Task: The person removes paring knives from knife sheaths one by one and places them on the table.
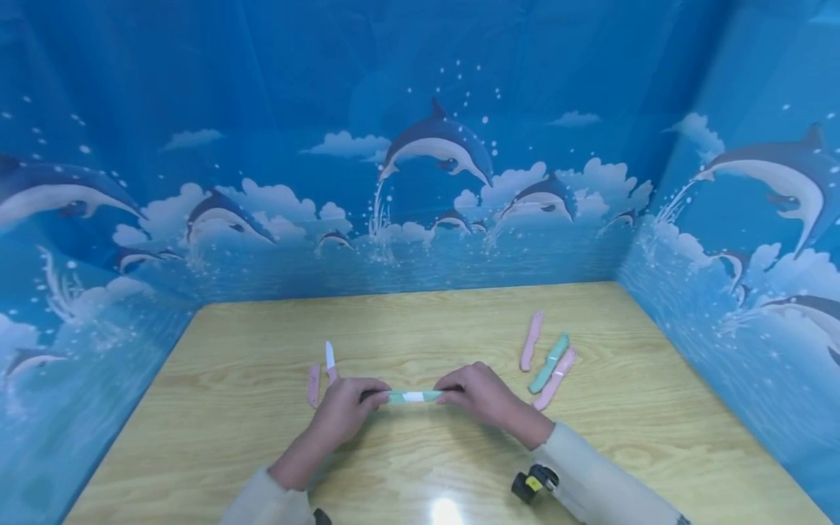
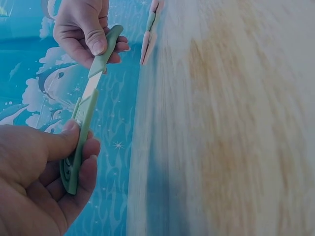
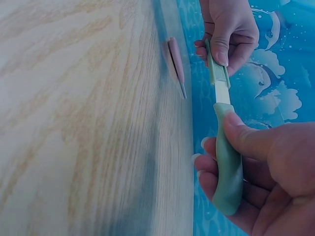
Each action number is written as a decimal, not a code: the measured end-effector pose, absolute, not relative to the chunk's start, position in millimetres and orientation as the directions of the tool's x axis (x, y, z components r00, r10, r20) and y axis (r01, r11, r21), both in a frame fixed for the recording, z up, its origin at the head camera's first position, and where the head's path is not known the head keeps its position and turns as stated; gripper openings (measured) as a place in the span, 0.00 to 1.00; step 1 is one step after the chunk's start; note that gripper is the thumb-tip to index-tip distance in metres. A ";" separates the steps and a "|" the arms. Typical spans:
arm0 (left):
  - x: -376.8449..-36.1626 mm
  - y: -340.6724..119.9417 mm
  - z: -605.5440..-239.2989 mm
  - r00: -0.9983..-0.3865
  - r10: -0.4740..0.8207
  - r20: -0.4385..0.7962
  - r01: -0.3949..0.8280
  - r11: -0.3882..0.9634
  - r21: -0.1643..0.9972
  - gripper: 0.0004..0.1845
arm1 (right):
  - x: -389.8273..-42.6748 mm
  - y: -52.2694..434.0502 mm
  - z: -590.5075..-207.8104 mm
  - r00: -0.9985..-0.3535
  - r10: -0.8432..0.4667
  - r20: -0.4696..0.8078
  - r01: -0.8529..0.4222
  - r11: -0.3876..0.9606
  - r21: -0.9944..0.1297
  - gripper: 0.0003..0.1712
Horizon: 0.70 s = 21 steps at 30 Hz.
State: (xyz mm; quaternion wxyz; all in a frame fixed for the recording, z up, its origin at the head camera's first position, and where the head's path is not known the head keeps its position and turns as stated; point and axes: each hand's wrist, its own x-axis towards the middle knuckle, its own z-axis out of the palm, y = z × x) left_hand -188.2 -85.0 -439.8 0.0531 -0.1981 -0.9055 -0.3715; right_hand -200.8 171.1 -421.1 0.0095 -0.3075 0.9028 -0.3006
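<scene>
A green knife (image 1: pixel 415 396) is held level just above the table (image 1: pixel 459 321), between the two hands, near the front middle of the wooden top. Its handle (image 3: pixel 228 162) is gripped by the right hand (image 1: pixel 484 395), thumb pressed along the top and the other fingers curled beneath, while its green sheath (image 2: pixel 81 132) is pinched by the left hand (image 1: pixel 343 407) between thumb and curled fingers. A short strip of white blade (image 3: pixel 222 92) is left showing between handle and sheath, so the blade is judged to be partly in and partly out of the cover; whether it is being slid in or drawn out cannot be told from a single moment. Either way, the job on this knife is judged to be about midway. To the left, a pink sheath (image 1: pixel 313 384) and a white-bladed pink knife (image 1: pixel 331 362) are seen lying apart on the table, uncovered. To the right, three more pieces are laid close together: a pink one (image 1: pixel 531 340), a green one (image 1: pixel 549 363) and another pink one (image 1: pixel 555 378), apparently closed, though this is too small to be confirmed. A dolphin-printed blue backdrop (image 1: pixel 420 146) is set around the table.
</scene>
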 end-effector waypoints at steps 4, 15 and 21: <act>-187.5 -84.9 -440.1 -0.919 0.311 0.244 0.392 0.653 0.648 0.05 | -201.1 172.0 -422.3 -0.812 -0.557 0.175 -0.551 0.632 -0.545 0.07; -186.2 -85.7 -438.7 -0.929 0.283 0.239 0.369 0.656 0.658 0.05 | -201.8 175.1 -426.0 -0.828 -0.532 0.176 -0.532 0.646 -0.548 0.07; -185.9 -87.2 -437.7 -0.935 0.270 0.230 0.354 0.664 0.659 0.05 | -200.7 177.4 -425.8 -0.841 -0.514 0.168 -0.512 0.658 -0.552 0.07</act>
